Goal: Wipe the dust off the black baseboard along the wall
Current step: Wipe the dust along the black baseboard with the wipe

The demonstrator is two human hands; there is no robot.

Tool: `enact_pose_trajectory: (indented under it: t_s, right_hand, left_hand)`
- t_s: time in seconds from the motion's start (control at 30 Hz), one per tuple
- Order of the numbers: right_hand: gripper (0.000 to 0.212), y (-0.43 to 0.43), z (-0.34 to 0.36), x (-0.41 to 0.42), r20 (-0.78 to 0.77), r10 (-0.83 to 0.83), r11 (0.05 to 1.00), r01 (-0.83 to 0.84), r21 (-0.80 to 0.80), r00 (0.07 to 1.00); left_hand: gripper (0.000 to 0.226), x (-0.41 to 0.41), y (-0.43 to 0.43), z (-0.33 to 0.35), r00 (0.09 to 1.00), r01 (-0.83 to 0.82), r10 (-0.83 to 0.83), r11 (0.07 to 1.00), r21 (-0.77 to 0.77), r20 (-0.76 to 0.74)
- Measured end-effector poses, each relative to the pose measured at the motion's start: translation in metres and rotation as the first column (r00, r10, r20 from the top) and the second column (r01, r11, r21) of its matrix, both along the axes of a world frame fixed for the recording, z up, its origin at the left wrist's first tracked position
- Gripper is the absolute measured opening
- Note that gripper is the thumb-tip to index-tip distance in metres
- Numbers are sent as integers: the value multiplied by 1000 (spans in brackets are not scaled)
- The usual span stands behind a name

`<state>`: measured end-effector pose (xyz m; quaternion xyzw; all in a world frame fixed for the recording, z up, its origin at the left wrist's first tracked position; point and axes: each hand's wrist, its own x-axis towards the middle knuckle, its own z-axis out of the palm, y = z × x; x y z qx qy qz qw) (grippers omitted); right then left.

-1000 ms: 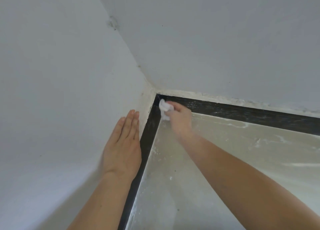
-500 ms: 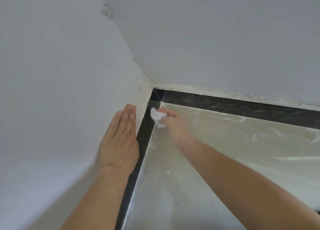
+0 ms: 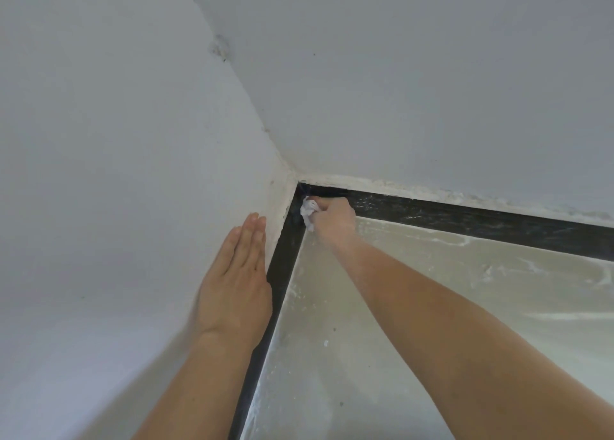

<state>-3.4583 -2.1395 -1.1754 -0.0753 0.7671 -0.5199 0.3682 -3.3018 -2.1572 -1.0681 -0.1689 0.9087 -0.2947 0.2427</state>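
Rag (image 3: 307,212), bunched in the closed right hand (image 3: 334,219), is now pressing into the far corner of the baseboard (image 3: 481,222), having returned from the left run. Left hand (image 3: 236,283) is lying flat, empty, against the wall (image 3: 116,174). Right run is still showing dust.

Your left hand (image 3: 234,287) lies flat, fingers together; your right hand (image 3: 334,219), slightly blurred, seems fisted near the baseboard (image 3: 465,222) corner.

No text, label, brand, number or sign can be read anywhere on the walls, baseboard or floor
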Motion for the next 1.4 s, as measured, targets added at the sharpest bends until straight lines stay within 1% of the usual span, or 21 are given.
enact_pose_trajectory:
  t_s: [0.07,0.13,0.23,0.3,0.37,0.5,0.57,0.63,0.67,0.7,0.77,0.8,0.87,0.97,1.1,1.17,1.2,1.23,1.3,1.37,1.4]
  right_hand:
    - [27,6,8,-8,16,77,992,-78,96,997]
    - [29,11,14,-9,32,-29,992,25,122,999]
    - [23,11,12,4,160,-247,969,246,25,956]
    - [23,5,9,16,310,-276,946,315,-83,910]
    - [33,0,1,26,450,-294,905,397,-154,843]
    - [16,12,-5,54,578,-319,905,422,-50,751]
    - [29,23,-6,61,648,-233,931,360,-68,725]
    - [43,34,-8,58,671,-68,975,191,-111,738]
    - [47,35,-12,54,677,-47,974,183,-131,735]
    - [48,36,-13,48,682,-70,964,225,-141,728]
    - [45,29,-15,38,673,-247,924,380,-54,697]
    - [44,25,-14,36,661,-285,907,418,-47,694]
    - [44,17,-5,46,639,-247,898,420,-132,729]
    - [39,22,4,79,628,-234,909,396,-129,742]
    - [34,56,6,115,686,18,965,167,-202,727]
    - [36,71,11,120,620,172,980,-67,-189,766]
    - [36,74,13,118,577,190,981,-123,-153,795]
    - [36,75,13,112,544,156,986,-101,-130,824]
    - [30,71,10,96,518,-7,994,63,-91,856]
    - [22,60,0,85,559,-177,976,218,-7,810]
    - [19,54,-1,84,575,-211,970,242,24,790]
  left_hand:
    - [65,0,0,1,1000,-1,1,1000,3,4]
    - [64,-1,0,0,1000,-6,6,1000,6,-7]
    - [64,0,0,0,1000,-9,9,1000,6,-15]
    - [64,1,-1,0,1000,-3,3,1000,4,-18]
    - [64,1,-1,0,1000,8,-8,1000,-2,-13]
    - [64,1,-3,-3,1000,29,-29,999,-36,4]
    - [65,2,-5,-5,999,46,-45,997,-60,20]
    - [65,3,-5,-5,998,51,-49,996,-76,32]
    - [64,2,-4,-5,998,47,-44,996,-75,38]
    - [64,2,-4,-5,998,43,-40,996,-72,44]
    - [63,1,-3,-3,998,36,-32,997,-73,58]
    - [63,2,-3,-2,997,38,-33,997,-74,63]
    - [61,1,-2,0,996,44,-38,996,-77,76]
    - [59,-1,-1,4,993,43,-34,996,-74,112]
    - [59,-4,-1,5,993,29,-21,997,-67,120]
    - [58,-6,1,8,993,12,-5,998,-61,115]
    - [58,-6,1,8,994,14,-8,998,-54,112]
    - [57,-7,2,9,993,9,-4,999,-46,121]
    - [57,-9,3,13,992,10,-5,999,-37,130]
    - [58,-9,5,19,993,19,-17,1000,-14,114]
    - [59,-8,5,21,994,10,-9,1000,-3,105]
